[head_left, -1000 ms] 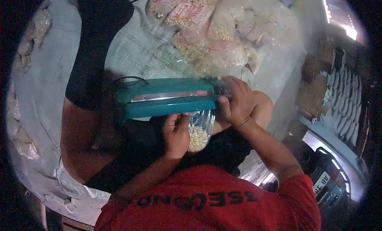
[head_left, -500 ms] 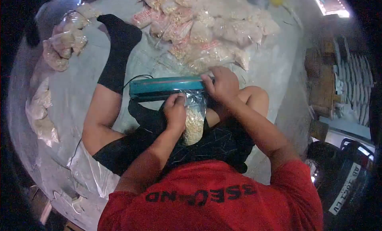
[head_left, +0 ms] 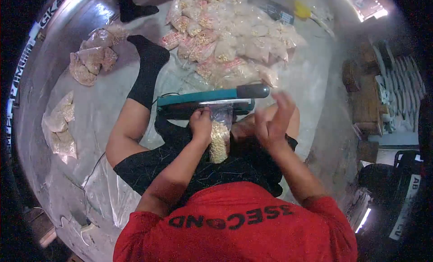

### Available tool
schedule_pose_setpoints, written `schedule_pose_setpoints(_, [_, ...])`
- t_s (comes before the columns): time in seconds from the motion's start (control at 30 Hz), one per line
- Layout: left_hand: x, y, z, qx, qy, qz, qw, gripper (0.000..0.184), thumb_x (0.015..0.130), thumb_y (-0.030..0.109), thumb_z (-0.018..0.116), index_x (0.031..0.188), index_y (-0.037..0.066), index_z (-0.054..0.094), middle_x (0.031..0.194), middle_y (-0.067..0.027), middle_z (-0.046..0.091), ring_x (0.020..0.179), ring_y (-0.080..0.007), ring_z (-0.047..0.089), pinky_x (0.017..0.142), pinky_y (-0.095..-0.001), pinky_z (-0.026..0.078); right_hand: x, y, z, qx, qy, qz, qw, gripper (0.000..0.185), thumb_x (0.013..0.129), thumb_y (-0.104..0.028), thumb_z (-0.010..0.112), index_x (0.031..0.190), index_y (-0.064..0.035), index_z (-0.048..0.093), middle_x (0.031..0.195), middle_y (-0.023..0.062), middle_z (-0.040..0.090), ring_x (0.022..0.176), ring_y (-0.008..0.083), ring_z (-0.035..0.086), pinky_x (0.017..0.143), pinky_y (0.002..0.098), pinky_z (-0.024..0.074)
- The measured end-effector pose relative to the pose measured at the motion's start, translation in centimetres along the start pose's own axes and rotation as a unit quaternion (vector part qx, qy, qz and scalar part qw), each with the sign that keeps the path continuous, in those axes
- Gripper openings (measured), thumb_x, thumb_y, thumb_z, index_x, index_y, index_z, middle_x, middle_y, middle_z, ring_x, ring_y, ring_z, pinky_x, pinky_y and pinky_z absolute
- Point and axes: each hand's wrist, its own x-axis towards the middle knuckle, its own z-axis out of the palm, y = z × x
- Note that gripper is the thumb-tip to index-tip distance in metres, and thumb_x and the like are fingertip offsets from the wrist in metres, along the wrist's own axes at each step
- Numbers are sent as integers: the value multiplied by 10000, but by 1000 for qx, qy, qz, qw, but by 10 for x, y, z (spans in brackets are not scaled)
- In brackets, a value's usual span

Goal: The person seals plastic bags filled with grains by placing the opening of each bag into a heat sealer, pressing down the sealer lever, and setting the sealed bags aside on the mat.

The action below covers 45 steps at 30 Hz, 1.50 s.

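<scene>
A teal sealing device (head_left: 198,97) with a dark-ended arm lies across in front of my lap, its arm tilted a little up at the right. A clear plastic bag (head_left: 219,140) of pale pieces hangs from its near edge, with the bag's top at the sealing strip. My left hand (head_left: 200,123) pinches the upper left side of this bag. To the right of the bag, my right hand (head_left: 275,122) is raised off the device, fingers apart and slightly blurred, holding nothing.
Many filled clear bags (head_left: 225,36) are piled beyond the device on a pale sheet (head_left: 311,90). More filled bags (head_left: 92,59) lie at the left. Another person's dark-socked foot (head_left: 137,11) is at the top. Wooden boxes (head_left: 363,99) stand at the right.
My right hand has let go of the device's arm and moved right and down. The arm has risen at its right end. My left hand stays at the bag.
</scene>
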Motion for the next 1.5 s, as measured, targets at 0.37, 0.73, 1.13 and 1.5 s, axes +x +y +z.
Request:
schedule_pose_setpoints(0.37, [-88, 53, 6, 148, -181, 217, 948, 108, 951, 145, 649, 971, 43, 678, 888, -66, 709, 826, -186, 672, 788, -339, 551, -115, -12, -30, 109, -418, 247, 868, 658, 845, -318, 795, 1374, -41, 520, 1323, 199, 610, 1240, 386, 569, 1047, 456, 463])
schedule_pose_setpoints(0.73, [-139, 139, -91, -369, -19, 214, 904, 708, 990, 677, 406, 1304, 58, 542, 1231, -173, 638, 1194, -283, 586, 1013, -463, 474, -75, -65, -14, 465, -532, 343, 620, 429, 825, -106, 832, 1193, 4, 640, 1091, 43, 715, 964, 121, 656, 893, 292, 524])
schedule_pose_setpoints(1.13, [-49, 263, -152, -191, -24, 57, 980, 379, 1031, 334, 508, 1209, 9, 588, 1065, -151, 664, 938, -280, 674, 841, -422, 579, -51, -48, -60, 501, -471, 303, 660, 471, 1004, -220, 648, 1391, 9, 508, 1193, 100, 707, 1000, 142, 665, 895, 297, 547])
schedule_pose_setpoints(1.5, [134, 386, -230, 452, 231, 490, 709, 488, 931, 135, 657, 1357, -63, 526, 1340, -197, 609, 1229, -310, 593, 1071, -374, 434, 66, 277, -7, 285, 43, 433, 854, 224, 941, -205, 650, 1028, -7, 710, 839, 96, 723, 776, 209, 699, 696, 347, 562])
